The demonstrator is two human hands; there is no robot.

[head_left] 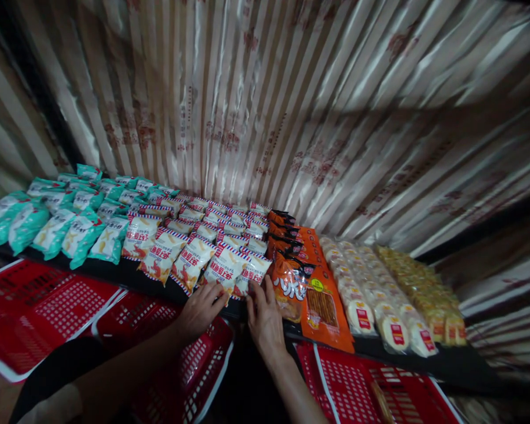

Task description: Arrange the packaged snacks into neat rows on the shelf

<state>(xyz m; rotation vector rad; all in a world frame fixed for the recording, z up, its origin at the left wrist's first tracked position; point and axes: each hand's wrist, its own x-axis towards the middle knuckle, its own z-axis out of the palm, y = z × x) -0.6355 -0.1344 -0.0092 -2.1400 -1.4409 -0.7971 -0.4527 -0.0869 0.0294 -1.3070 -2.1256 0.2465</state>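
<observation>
My left hand (205, 307) rests on the lower edge of a white and red snack bag (223, 268) with a striped top seal. Its fingers are stretched out and slightly bent, with the thumb hidden. Beside it, my right hand (265, 312) has its fingers apart, touching the bottom of the neighbouring snack bag (251, 272) at the end of the front row. Neither hand visibly lifts a bag. More bags of this kind stand in several rows behind. Just right of my right hand are an orange bag with a black top (289, 285) and an orange packet of sticks (322, 309).
Teal snack bags (75, 232) fill the black shelf's left end. Wrapped round white cakes (393, 333) and yellow packets (446, 321) line the right. Red baskets (48, 306) sit below the front edge. A striped, printed sheet (247, 106) hangs behind.
</observation>
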